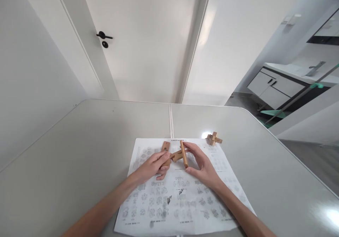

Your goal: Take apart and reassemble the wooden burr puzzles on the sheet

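My left hand (156, 164) is closed around joined wooden puzzle pieces (166, 146), one of which sticks up above the fingers. Another wooden piece (177, 155) with a dark mark reaches out from that grip to the right. My right hand (200, 163) pinches a wooden puzzle stick (183, 154) by its two ends, fingers at the top and thumb at the bottom. The stick stands nearly upright against the right end of the marked piece; whether they interlock I cannot tell. Beneath both hands lies a printed paper sheet (148, 208) with rows of small diagrams.
An assembled wooden cross-shaped puzzle (214, 138) sits at the sheet's upper right corner. The pale table (87, 152) has a seam down its middle. Beyond it stand a white door (148, 53) with a black handle and, at right, a washbasin cabinet (275, 87).
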`<state>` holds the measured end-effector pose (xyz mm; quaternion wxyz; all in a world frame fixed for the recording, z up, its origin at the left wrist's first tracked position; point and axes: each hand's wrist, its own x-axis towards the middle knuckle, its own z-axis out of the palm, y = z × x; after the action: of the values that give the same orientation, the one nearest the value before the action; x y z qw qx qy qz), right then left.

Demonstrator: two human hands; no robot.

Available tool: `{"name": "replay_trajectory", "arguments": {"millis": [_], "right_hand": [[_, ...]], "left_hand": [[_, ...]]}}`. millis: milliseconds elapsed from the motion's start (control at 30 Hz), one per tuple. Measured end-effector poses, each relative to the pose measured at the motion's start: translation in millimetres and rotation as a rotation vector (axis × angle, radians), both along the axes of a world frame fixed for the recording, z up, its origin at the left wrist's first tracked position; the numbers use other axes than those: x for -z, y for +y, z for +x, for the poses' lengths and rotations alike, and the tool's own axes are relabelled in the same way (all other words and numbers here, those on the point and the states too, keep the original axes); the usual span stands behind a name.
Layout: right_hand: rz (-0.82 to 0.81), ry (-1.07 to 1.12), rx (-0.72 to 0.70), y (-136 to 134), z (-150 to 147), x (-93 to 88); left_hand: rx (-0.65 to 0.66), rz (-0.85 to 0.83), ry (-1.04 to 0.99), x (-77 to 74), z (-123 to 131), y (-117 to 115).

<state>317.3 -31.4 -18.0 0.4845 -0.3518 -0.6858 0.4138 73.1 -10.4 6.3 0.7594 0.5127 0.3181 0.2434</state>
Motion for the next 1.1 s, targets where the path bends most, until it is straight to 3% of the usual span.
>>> {"name": "replay_trajectory", "arguments": {"millis": [167, 567, 900, 1100], "right_hand": [[-0.072, 0.010, -0.078, 2, 6, -2.7], [-0.050, -0.075, -0.116, 2, 14, -5.7], [-0.130, -0.150, -0.192, -3, 12, -10.2], [-0.166, -0.098, -0.167, -4, 3, -9.1]], "left_hand": [[0.025, 0.012, 0.014, 4.2, -1, 1], [0.023, 0.093, 0.073, 7.0, 1, -2], [0.108, 0.168, 0.138, -1.7, 2, -4], [0.069, 0.126, 0.131, -0.7, 5, -5]]}}
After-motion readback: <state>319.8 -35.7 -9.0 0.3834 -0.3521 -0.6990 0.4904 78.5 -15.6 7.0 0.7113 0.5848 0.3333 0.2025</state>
